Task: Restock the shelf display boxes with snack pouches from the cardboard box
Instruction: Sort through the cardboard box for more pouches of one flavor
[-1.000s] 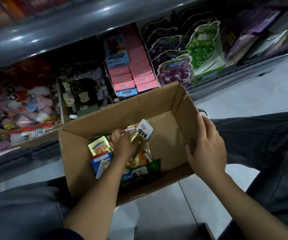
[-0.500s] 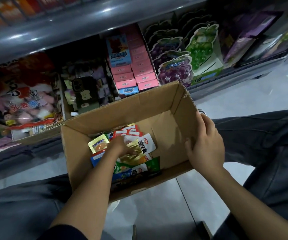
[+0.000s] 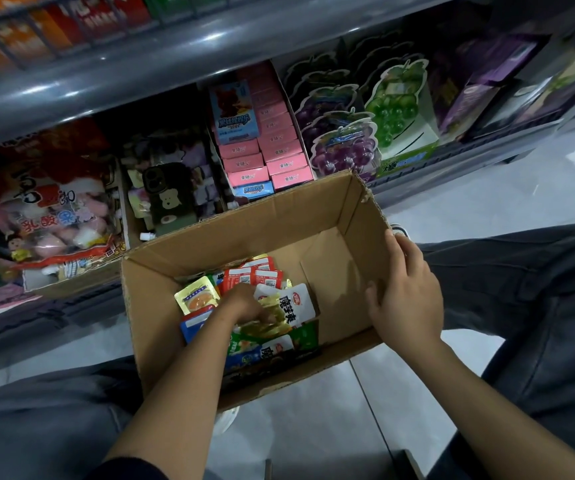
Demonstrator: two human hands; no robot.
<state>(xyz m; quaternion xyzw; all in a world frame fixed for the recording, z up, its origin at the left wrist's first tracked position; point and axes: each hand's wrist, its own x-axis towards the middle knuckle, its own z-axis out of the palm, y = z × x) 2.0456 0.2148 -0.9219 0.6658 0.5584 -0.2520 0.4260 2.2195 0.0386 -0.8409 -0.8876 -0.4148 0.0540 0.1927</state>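
Tiled floor (image 3: pixel 313 438) under everything, person crouched over it, dark trousers both sides, shop shelving ahead.

Nearest: cardboard box (image 3: pixel 161 327) sits on the floor between the knees, top open, near wall toward the person. Snack pouches (image 3: pixel 265 344) are heaped in the left half of the box against the near wall; the right half shows bare bottom.

Left hand (image 3: pixel 244 306) is down in the heap, fingers curled into the pouches, looks like it's gripping a gold one. Exactly which or how many it has: can't tell, fingers are buried. A white pouch (image 3: pixel 296 303) lies just beside the knuckles, overlapping the gold one.

Right hand (image 3: pixel 407 292) is clamped over the box's right wall, thumb inside, fingers outside, steadying it.

Risks, my read:
- Foil pouches are slick and overlap. A loose grab likely drags neighbours up, and they drop back or over the near wall onto the floor.
- Heap is mixed: red, yellow, blue, green, white. A blind grab means the wrong type could land in the wrong display box.
- Box is light and loaded on one side. If the right hand lets go during the lift, it may skid or tip left.

Far: bottom shelf (image 3: pixel 452 168) just behind the box's far wall. Pink boxes (image 3: pixel 272 154) and grape-shaped packs (image 3: pixel 341 150) are packed tight there. A phone (image 3: pixel 168 195) stands among the stock left of them, so a reach past it could knock it over.
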